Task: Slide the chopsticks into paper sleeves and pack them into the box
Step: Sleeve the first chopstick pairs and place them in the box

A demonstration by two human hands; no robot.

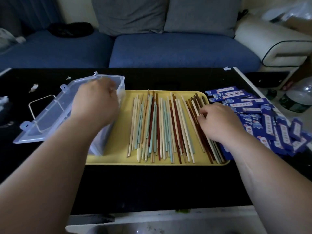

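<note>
Several loose chopsticks (160,125) in cream, teal, red and brown lie lengthwise on a yellow tray (118,146). A heap of blue paper sleeves (270,125) lies right of the tray. A clear plastic box (104,141) with its hinged lid (50,112) laid open stands at the tray's left end. My left hand (96,102) hovers over the box, fingers curled down into it; whether it holds anything is hidden. My right hand (219,120) rests on the tray's right side, its fingertips pinching brown chopsticks (194,105).
The tray sits on a black table (152,183) whose near edge is close to me. Paper scraps (33,87) lie at the far left. A blue sofa (168,51) stands behind the table, and plastic bottles (297,98) stand on the floor at the right.
</note>
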